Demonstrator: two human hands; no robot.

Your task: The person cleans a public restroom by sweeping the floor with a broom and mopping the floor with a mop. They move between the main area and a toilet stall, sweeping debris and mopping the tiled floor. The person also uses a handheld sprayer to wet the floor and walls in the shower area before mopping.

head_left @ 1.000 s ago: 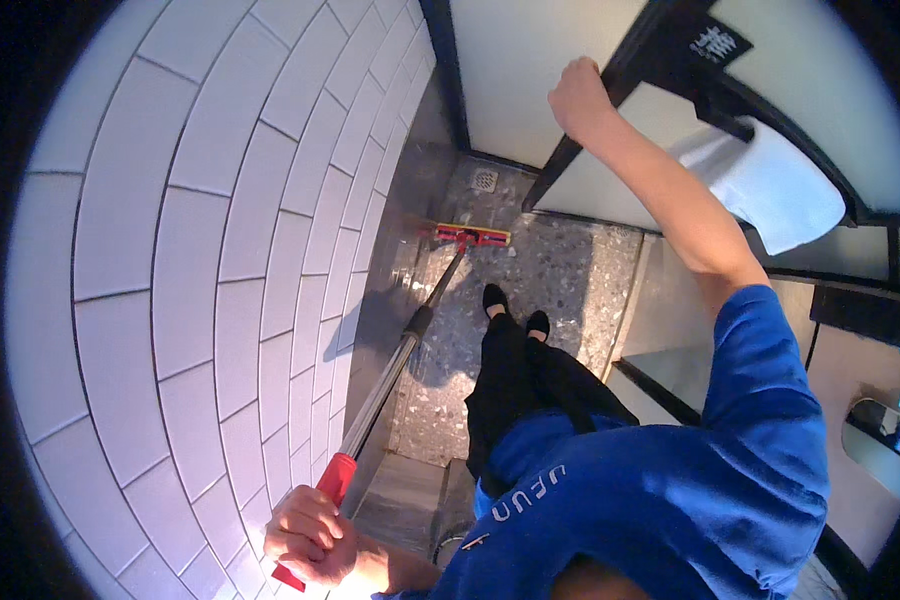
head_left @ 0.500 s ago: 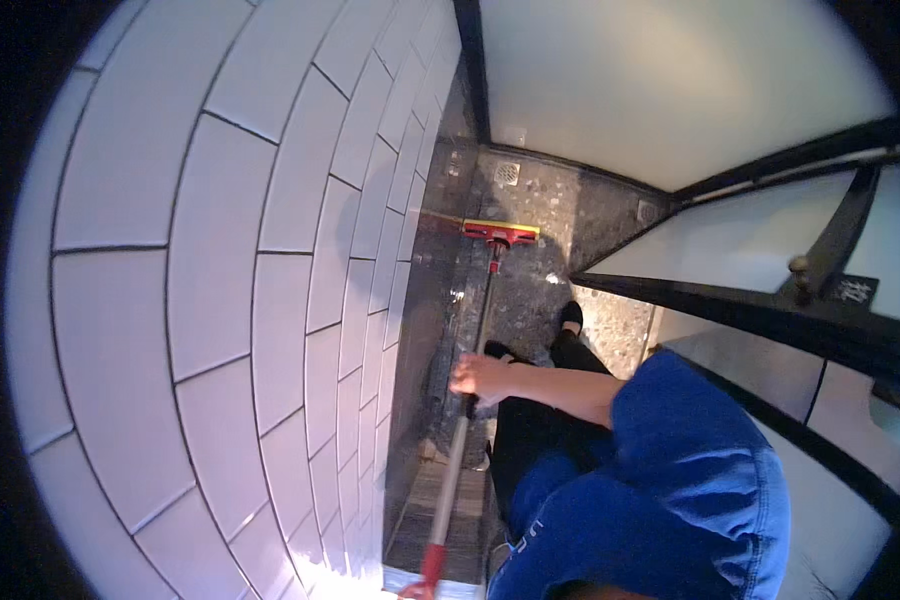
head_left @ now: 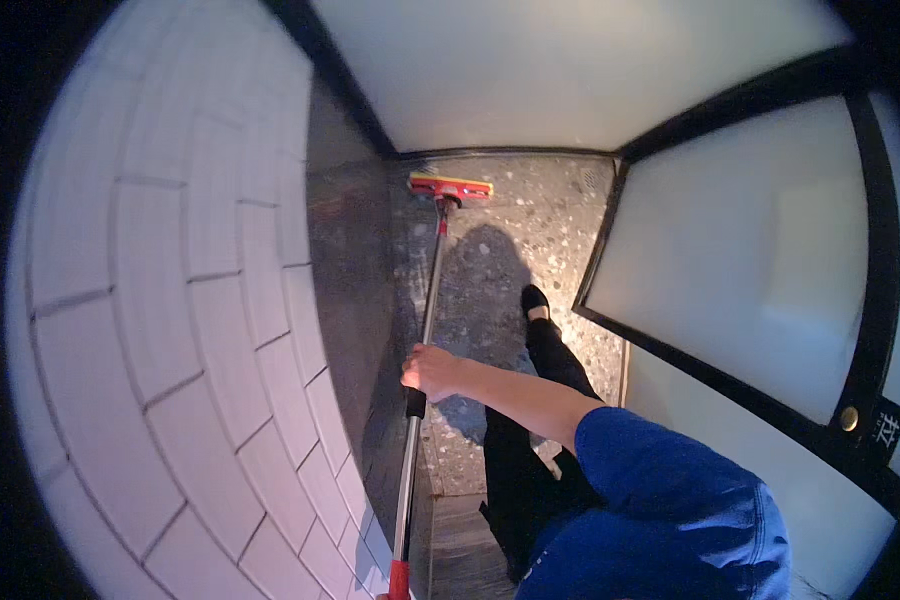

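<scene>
A long-handled sponge mop (head_left: 429, 310) slants up from the lower edge. Its red head with a yellow strip lies on the speckled floor at the far end, near the back panel's base. My right hand (head_left: 430, 372) is closed around the middle of the pole, just above a black collar, the blue-sleeved arm reaching across from the right. At the bottom edge, a sliver of my left hand (head_left: 382, 597) shows beside the red end grip; most of it is cut off by the frame.
White tiled wall (head_left: 220, 330) with a dark lower band rises close on the left. A frosted panel (head_left: 570, 80) closes the back. At right stands a black-framed frosted door (head_left: 740, 260) with a round knob. A drain (head_left: 589, 179) sits in the far right floor corner.
The mop head has moved farther forward, up to the back panel's base. My right hand has gone forward with the pole. The view has shifted, showing more of the door.
</scene>
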